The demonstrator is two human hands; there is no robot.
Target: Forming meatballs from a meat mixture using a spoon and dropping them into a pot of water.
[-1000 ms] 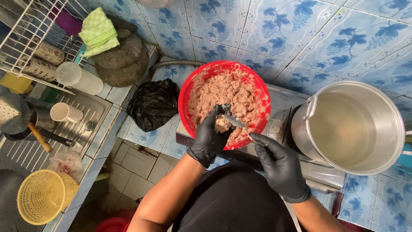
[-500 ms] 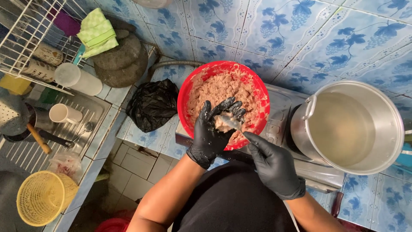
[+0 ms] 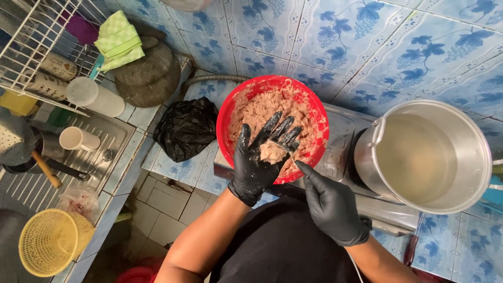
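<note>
left hand [image 3: 262, 157]: black glove, palm up over the red bowl [image 3: 314, 112], fingers spread, not clenched; a lump of mince [image 3: 272, 151] rests in my palm, cupped loosely rather than gripped.
right hand [image 3: 330, 204]: black glove, just below the bowl rim, forefinger pointing up at the lump; fingers curled loosely, holding nothing I can see. Any spoon is hidden or too small to tell.
change: 1 s ago my left hand was down in the mix with a utensil crossing it; 0.5 s ago the fingers began to open; now the palm is turned up and the lump sits clear of the mass. Right hand has drawn slightly up toward it.
meaning: I judge 1 portion is scooped out and being shaped in the palm.
mix [image 3: 262, 110]: pinkish ground paste, fills most of the bowl, smeared up its walls.
pot [image 3: 471, 157]: steel, to the right of the bowl, pale liquid inside, well apart from both hands.
bag [image 3: 186, 128]: black plastic, just left of the bowl on the tiled counter [image 3: 178, 170].
left side: dish rack [image 3: 31, 42], cups [image 3: 78, 139] in the sink, yellow basket [image 3: 50, 241] lower down.
</note>
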